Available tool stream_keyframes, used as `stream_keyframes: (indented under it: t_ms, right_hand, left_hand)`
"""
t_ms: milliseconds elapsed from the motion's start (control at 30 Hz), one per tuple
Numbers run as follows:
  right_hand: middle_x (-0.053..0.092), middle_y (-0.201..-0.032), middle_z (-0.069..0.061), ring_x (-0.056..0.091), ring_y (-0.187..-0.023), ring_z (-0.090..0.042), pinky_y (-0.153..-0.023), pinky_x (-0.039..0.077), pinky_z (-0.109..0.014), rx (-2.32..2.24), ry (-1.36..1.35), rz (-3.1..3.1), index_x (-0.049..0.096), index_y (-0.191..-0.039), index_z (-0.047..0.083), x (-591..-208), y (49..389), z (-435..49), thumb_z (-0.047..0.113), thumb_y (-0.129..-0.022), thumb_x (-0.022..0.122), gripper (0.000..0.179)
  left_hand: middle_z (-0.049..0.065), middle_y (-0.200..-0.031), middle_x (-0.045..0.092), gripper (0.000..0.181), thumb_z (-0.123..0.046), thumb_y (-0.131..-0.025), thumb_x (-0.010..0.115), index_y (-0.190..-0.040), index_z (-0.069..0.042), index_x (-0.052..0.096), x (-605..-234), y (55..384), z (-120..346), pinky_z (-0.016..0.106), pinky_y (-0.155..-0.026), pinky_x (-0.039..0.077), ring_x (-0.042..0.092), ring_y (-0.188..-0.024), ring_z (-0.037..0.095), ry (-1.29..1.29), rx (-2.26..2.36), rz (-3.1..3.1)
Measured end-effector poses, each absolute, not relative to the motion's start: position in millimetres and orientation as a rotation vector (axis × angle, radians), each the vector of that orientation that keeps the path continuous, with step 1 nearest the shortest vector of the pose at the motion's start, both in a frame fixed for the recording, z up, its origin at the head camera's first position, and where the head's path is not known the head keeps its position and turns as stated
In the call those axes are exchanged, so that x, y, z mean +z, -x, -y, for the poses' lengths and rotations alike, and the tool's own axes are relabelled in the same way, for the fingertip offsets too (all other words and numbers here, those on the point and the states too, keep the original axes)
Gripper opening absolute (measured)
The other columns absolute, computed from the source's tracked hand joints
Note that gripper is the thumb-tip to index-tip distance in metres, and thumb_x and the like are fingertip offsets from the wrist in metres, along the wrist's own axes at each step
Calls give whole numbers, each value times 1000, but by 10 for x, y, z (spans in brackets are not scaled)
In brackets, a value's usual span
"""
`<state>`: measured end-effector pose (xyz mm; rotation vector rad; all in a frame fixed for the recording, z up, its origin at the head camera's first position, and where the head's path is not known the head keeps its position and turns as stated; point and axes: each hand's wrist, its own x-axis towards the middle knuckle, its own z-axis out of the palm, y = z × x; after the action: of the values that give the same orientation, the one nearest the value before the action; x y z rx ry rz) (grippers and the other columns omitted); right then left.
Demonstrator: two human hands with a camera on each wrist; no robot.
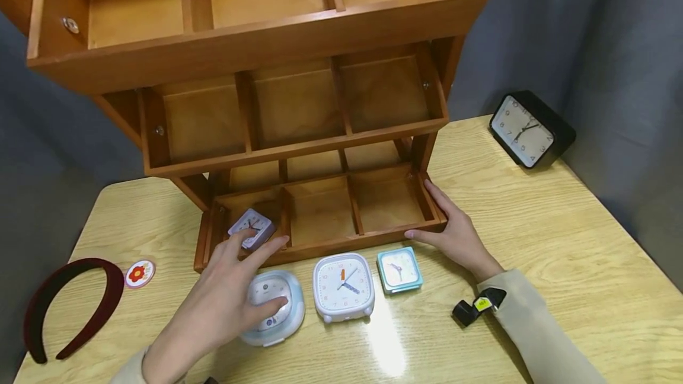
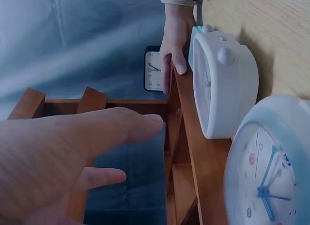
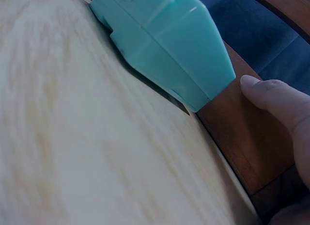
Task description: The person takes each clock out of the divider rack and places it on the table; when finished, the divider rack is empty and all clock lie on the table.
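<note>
A small purple alarm clock (image 1: 253, 230) sits tilted in the left compartment of the bottom drawer (image 1: 320, 248). My left hand (image 1: 224, 295) reaches over it, fingertips at its front edge and fingers spread. In the left wrist view the left fingers (image 2: 140, 125) extend with nothing gripped. Beneath that hand, a light-blue round clock (image 1: 290, 307) is partly covered. My right hand (image 1: 459, 239) rests on the drawer's right front corner, its thumb (image 3: 271, 96) along the front and straight fingers at the side. A white clock (image 1: 344, 286) and a small turquoise clock (image 1: 399, 268) lie before the drawer.
Two upper wooden tiers (image 1: 256, 46) with dividers overhang the bottom drawer. A black clock (image 1: 525, 129) stands at the back right. To the left lie a dark red headband (image 1: 114, 289) and a flower badge (image 1: 140, 274). Grey curtain (image 1: 613, 46) surrounds the table.
</note>
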<state>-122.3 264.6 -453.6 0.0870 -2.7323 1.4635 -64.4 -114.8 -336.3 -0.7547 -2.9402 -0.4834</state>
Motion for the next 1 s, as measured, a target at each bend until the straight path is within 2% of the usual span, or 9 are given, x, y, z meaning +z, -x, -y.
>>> stream_keyframes:
  t_ms: [233, 433, 567, 700, 1000]
  right_hand:
    - [22, -161, -5, 22, -147, -34, -114, 23, -57, 1434, -82, 2737, 19, -154, 34, -4522, 1230, -2658, 39, -72, 84, 105]
    - [22, -161, -4, 21, -147, -34, -115, 22, -57, 1455, -73, 2734, 19, -154, 35, -4529, 1209, -2668, 38, -72, 84, 105]
    - [22, -161, -4, 21, -147, -34, -115, 22, -57, 1459, -82, 2726, 19, -154, 34, -4539, 1209, -2658, 38, -72, 84, 105]
    - [22, -161, -3, 21, -147, -33, -115, 22, -56, 1457, -102, 2718, 20, -154, 33, -4547, 1217, -2647, 38, -72, 84, 105]
    - [21, -161, -2, 21, -147, -33, -115, 22, -57, 1456, -103, 2722, 19, -154, 33, -4547, 1219, -2643, 37, -72, 84, 105]
  left_hand:
    - [25, -137, 43, 76, -32, -71, 86, -138, -24, 52, -3352, 887, 1177, 61, -81, 48, 51, -114, 48, 768, -539, 2951]
    - [27, -128, 49, 65, -25, -79, 80, -137, -19, 53, -3336, 1149, 1209, 52, -77, 47, 52, -105, 43, 779, -586, 2945]
    - [27, -126, 54, 56, -13, -82, 75, -134, -15, 56, -3397, 1337, 1264, 56, -84, 42, 51, -111, 43, 813, -580, 2937]
    - [25, -128, 55, 56, -7, -80, 74, -133, -10, 57, -3486, 1473, 1329, 62, -95, 36, 47, -119, 45, 796, -595, 2997]
    - [22, -117, 64, 67, -6, -72, 80, -134, -5, 55, -3670, 1670, 1376, 51, -80, 49, 61, -96, 35, 771, -544, 3126]
